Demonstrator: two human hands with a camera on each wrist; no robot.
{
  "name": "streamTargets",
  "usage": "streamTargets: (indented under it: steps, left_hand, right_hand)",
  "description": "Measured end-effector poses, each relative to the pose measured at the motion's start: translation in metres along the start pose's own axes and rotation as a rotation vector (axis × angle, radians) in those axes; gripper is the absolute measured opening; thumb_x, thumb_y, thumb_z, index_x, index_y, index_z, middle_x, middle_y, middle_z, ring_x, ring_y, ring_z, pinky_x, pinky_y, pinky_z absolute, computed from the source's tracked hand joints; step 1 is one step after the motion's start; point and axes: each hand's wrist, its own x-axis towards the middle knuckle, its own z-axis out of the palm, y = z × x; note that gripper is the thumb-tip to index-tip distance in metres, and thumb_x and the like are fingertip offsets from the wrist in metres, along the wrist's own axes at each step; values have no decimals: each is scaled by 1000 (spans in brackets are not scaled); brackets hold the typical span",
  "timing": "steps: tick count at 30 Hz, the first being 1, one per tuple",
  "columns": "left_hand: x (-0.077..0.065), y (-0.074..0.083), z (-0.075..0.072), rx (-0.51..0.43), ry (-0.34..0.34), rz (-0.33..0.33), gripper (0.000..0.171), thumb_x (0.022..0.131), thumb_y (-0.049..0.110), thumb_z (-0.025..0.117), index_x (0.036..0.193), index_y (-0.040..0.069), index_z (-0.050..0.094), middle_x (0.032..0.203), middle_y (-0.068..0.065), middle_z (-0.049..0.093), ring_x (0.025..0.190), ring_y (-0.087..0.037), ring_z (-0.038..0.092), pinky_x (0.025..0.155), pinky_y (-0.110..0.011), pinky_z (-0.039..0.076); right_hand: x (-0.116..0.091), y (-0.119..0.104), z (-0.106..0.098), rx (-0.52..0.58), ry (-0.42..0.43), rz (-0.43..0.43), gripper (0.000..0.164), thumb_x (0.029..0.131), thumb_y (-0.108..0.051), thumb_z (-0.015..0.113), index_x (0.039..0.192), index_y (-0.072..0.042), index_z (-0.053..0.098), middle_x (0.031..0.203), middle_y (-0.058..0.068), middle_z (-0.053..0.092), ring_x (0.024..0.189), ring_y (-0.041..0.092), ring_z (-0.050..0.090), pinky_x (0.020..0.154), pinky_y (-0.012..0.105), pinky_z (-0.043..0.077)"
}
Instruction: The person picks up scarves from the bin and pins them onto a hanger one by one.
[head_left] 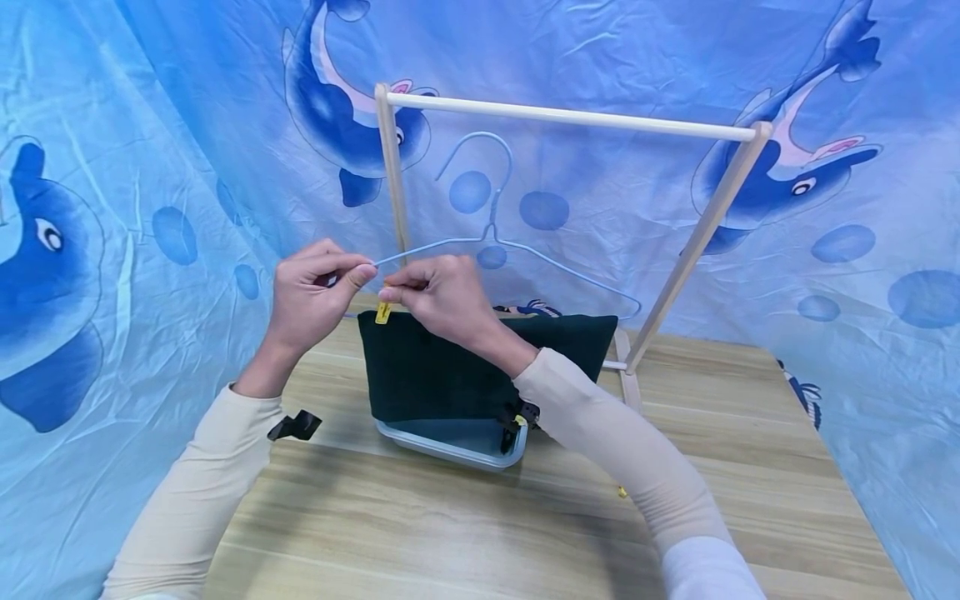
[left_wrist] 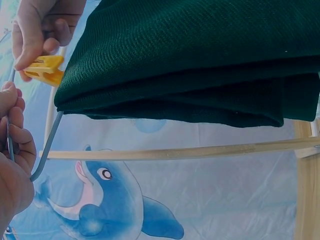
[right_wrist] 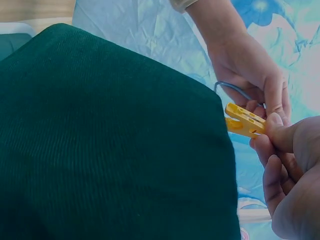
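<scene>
Right grip (head_left: 442,293) pinches yellow clothespin (head_left: 383,313) at upper corner of dark-green ribbed cloth (head_left: 442,375); left grip (head_left: 311,292) pinches blue wire hanger (head_left: 491,230). Cloth draped over hanger's lower bar; likely soft, light, best held at fold.

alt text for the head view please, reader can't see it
A person's left hand grips a light-blue wire hanger draped with dark green cloth, while the right hand holds a yellow clip at the cloth's top left corner. A white-barred rack stands behind; a pale blue bin sits on the wood-grain table.
</scene>
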Motion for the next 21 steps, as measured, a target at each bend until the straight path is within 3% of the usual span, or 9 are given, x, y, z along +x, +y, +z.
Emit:
streamTargets:
  steps: [7,15,21]
  left_hand:
    - [1,1,3,-2,10,-1,7,81,-7,81,87,-7,79,69,-7,60,62,-5,41,57,-19,28]
    - [0,2,4,10,10,-17,9,80,-10,81,88,-7,79,69,-7,60,63,-6,41,58,-20,28]
    - [-4,-2,2,12,-1,-37,7,82,-8,80,89,-6,79,69,-7,58,64,-6,41,57,-20,28]
  right_hand:
    - [2,3,4,-2,-39,26,8,90,-12,79,92,-5,83,80,2,77,57,3,58,51,20,41]
    - [3,2,8,-21,-121,109,18,88,-21,82,99,-7,83,89,1,79,72,3,69,63,16,52]
    - [2,3,8,-10,-176,201,33,89,-31,82,114,-10,79,96,0,78,82,7,70,71,16,53]
